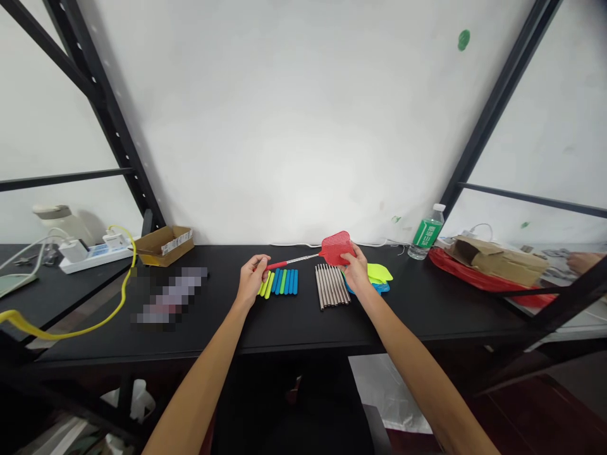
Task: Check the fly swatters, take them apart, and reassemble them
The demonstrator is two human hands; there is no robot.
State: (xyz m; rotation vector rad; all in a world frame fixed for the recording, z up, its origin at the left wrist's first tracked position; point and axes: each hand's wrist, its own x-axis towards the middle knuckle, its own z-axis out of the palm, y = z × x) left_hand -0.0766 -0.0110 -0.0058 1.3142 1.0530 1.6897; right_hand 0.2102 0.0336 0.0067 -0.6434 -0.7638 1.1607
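fly swatter (pixel 336 248) was pinched by left hand (pixel 251 278) at 8 o'clock, right hand (pixel 356 266) at 3, likely for steadiness; metal rods (pixel 332 287) were laid parallel at 5.

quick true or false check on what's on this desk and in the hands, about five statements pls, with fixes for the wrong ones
1. The left hand holds the red handle. True.
2. The metal rods lie left of the coloured sticks. False: they lie right of them.
3. The right hand grasps the red mesh head. True.
4. The bottle has a red label. False: it is green.
5. The yellow cable is coiled inside the cardboard box. False: it hangs outside.
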